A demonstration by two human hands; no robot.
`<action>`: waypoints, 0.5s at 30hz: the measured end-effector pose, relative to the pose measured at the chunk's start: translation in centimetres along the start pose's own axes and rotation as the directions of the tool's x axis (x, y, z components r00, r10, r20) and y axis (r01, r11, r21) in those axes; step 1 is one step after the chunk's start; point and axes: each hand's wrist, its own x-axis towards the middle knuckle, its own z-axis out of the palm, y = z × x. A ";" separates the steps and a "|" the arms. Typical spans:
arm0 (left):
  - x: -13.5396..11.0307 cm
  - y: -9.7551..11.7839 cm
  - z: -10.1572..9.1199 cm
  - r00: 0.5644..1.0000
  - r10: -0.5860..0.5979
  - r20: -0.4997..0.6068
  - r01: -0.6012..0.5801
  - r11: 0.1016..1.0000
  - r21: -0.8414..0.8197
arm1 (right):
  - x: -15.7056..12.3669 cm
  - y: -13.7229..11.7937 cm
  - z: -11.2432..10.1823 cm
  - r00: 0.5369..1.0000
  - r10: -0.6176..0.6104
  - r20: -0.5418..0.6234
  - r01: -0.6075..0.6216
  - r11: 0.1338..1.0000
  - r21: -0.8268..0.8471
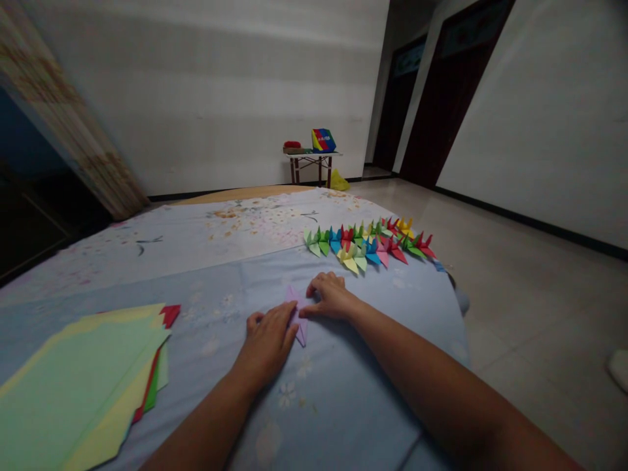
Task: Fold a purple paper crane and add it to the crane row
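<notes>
Paper [301,325], lilac and creased into a slim, long-pointed shape, lay flat on a soft blue cloth [353,386] between the two hands. The left hand [269,340] rested palm down at one side of it, fingers loosely bent, forefinger and thumb reaching onto the surface; whether they pinched it I could not tell. Opposite, the right hand [333,297] arched with a gap between thumb and curled fingers, the thumb tip at the paper's near-right edge. Beyond stood a cluster of folded paper birds [371,251], crisp and spiky (red, green, blue, yellow and pink among them). To the left, smooth flat sheets [83,366] made an uneven stack, pale green uppermost, with yellow, red and brighter green corners showing. Farther back, a whitish cloth [245,222] carried printed blossoms, its border meeting the blue one.
</notes>
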 end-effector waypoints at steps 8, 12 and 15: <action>0.0 -0.5 -0.6 0.994 0.061 0.092 -0.062 0.998 0.013 | -0.1 -0.1 -0.3 1.000 -0.022 0.013 0.022 1.000 -0.007; -0.2 -0.3 -0.6 0.991 0.063 0.117 -0.068 0.997 0.036 | 0.0 -0.1 -0.2 1.000 -0.025 0.018 0.025 1.000 -0.008; -0.3 -0.1 -1.0 0.986 0.062 0.156 -0.068 0.997 0.038 | 0.0 0.1 -0.2 0.999 -0.037 0.033 0.038 0.999 -0.018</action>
